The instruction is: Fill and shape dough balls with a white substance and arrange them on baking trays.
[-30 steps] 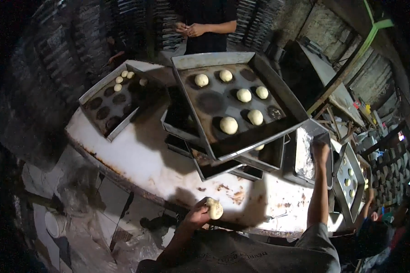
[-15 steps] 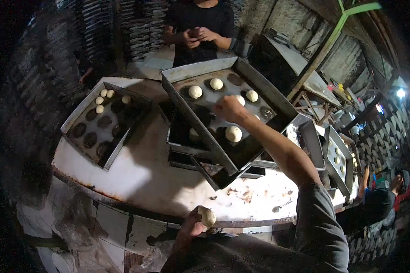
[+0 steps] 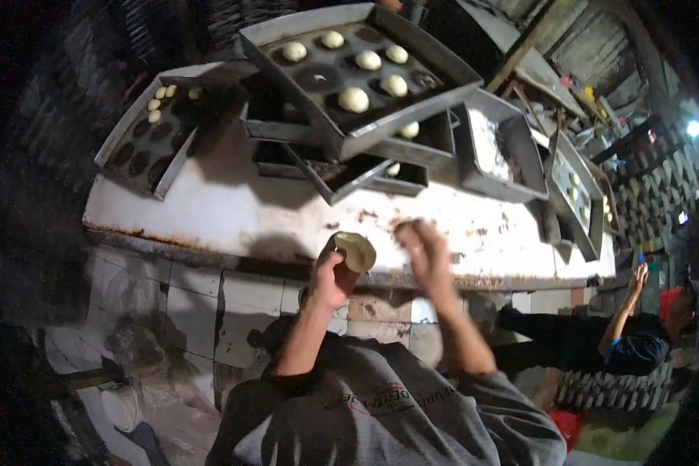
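A pale, soft-looking piece of dough (image 3: 356, 252) with a folded or hollowed face is held up in my left hand (image 3: 330, 281) near the table's front edge. To its right, apart from the dough, my right hand (image 3: 426, 252) is smeared by motion, so its fingers cannot be read. Beyond both hands a large metal baking tray (image 3: 311, 25) sits tilted on other stacked trays. Round dough balls (image 3: 354, 99) rest on its dark, round-marked bottom, including one on the near side and several farther back.
A second tray (image 3: 120, 133) with small dough balls lies at the table's left. A deep metal tin (image 3: 512, 182) with white contents and more trays (image 3: 590, 225) stand on the right. Dark scraps dot the white tabletop (image 3: 287, 221). Another person (image 3: 637, 334) is at the far right.
My right hand has come back from the big tray toward the dough, and one more ball shows in that tray. The dough in my left hand looks more hollowed. The view has tipped down.
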A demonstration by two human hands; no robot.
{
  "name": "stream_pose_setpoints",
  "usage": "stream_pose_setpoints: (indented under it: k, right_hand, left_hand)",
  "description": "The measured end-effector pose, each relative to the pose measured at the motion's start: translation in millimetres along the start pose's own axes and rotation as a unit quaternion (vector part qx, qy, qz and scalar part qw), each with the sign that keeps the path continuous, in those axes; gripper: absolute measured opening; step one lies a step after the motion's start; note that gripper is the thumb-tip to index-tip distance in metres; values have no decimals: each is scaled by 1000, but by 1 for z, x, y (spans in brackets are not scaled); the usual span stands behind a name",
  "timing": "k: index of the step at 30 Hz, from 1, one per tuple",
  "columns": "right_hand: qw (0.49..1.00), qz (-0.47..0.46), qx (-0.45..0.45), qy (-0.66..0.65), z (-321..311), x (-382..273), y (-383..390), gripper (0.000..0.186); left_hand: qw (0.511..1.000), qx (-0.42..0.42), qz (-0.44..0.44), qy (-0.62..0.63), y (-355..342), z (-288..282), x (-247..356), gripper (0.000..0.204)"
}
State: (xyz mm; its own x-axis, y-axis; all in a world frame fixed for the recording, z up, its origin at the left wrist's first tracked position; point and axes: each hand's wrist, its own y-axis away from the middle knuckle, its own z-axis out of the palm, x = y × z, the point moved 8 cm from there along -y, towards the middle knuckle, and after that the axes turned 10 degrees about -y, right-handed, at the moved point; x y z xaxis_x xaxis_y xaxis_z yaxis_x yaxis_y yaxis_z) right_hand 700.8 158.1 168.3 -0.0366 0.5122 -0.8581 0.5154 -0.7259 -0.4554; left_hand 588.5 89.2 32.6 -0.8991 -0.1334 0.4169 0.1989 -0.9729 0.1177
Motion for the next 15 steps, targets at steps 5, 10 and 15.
stream_pose_setpoints:
  k: [5,10,15]
  right_hand:
    - [996,-17,54,72,12,-9,102,32]
    - [998,-24,44,22,-15,-28,111,24]
    - [961,193,-65,-190,17,1,125,26]
  left_hand:
    - [990,110,-19,-91,39,3,-52,27]
    - [977,37,12,-212,80,18,-55,30]
    - [976,-70,37,-204,100,33,-31,40]
